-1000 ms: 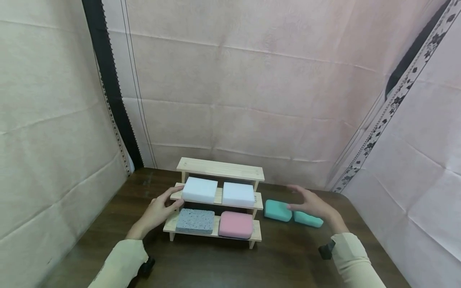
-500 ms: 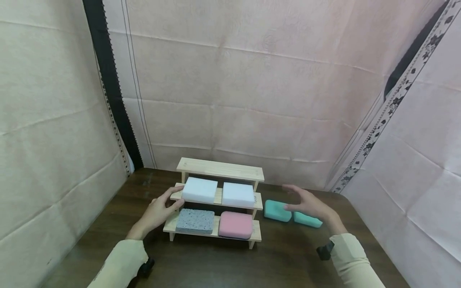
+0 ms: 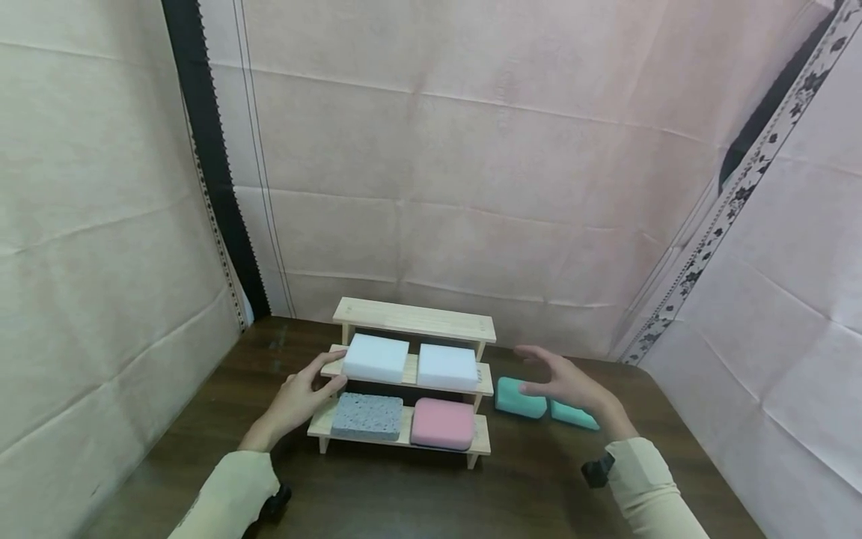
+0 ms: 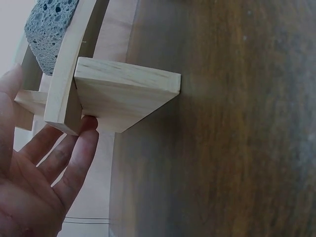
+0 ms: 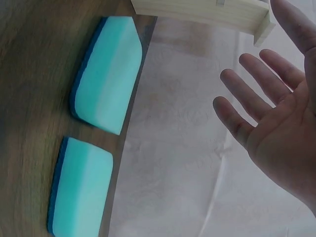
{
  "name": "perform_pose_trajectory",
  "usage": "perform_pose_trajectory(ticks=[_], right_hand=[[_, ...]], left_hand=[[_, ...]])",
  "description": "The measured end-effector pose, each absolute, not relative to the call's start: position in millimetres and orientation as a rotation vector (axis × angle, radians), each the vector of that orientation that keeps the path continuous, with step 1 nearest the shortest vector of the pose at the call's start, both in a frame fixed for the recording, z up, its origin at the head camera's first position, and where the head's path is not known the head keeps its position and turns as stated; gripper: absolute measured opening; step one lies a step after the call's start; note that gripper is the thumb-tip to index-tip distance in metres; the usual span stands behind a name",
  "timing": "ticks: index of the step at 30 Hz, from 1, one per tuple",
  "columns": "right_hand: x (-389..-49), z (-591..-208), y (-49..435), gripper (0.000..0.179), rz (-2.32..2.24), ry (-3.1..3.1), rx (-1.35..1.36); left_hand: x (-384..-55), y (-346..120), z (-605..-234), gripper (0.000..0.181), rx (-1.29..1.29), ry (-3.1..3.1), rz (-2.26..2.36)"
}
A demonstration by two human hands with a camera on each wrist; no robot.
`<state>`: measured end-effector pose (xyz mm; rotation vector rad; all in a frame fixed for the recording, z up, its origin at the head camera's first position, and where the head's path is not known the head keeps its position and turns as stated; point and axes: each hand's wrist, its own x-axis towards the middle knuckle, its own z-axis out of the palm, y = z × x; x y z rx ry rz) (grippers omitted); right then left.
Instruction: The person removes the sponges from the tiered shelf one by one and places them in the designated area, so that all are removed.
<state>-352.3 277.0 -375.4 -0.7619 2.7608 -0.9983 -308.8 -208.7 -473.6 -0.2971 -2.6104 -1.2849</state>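
A three-tier wooden stand [image 3: 414, 318] stands on the table. My left hand [image 3: 294, 400] grips the left end of its middle shelf, and in the left wrist view the fingers [image 4: 81, 153] curl against the wood. Two white sponges [image 3: 376, 358] sit on that shelf. On the bottom shelf lie a porous blue-grey sponge [image 3: 367, 416] and a pink sponge [image 3: 443, 424]. My right hand [image 3: 572, 385] hovers with spread, relaxed fingers above two teal sponges [image 5: 108, 74], holding nothing. Those have dark blue scouring sides and lie on the table right of the stand.
The dark wooden table [image 3: 384, 498] carries everything. Pale cloth sheets [image 3: 471, 187] hang behind it and along both sides, close to its edges. The stand's top shelf rises behind the white sponges.
My right hand has drifted a little left, over the nearer teal sponge. The left hand stays at the stand, and the head view has shifted slightly.
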Motion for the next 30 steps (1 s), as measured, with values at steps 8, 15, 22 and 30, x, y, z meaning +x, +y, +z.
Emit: perform_pose_trajectory(ticks=[8, 15, 22, 30], right_hand=[[-351, -379, 266, 0.077, -1.038, 2.719, -0.829], [-355, -384, 256, 0.068, -1.081, 2.66, -0.915], [-360, -388, 246, 0.068, -1.1, 2.638, -0.936], [-360, -384, 236, 0.068, -1.125, 2.6, -0.982]], left_hand=[[-309, -209, -475, 0.062, -0.299, -2.614, -1.266], [-310, -209, -476, 0.061, -0.29, -2.612, -1.269], [-311, -209, -477, 0.062, -0.281, -2.619, -1.251], [-308, -210, -474, 0.057, -0.317, -2.594, -1.271]])
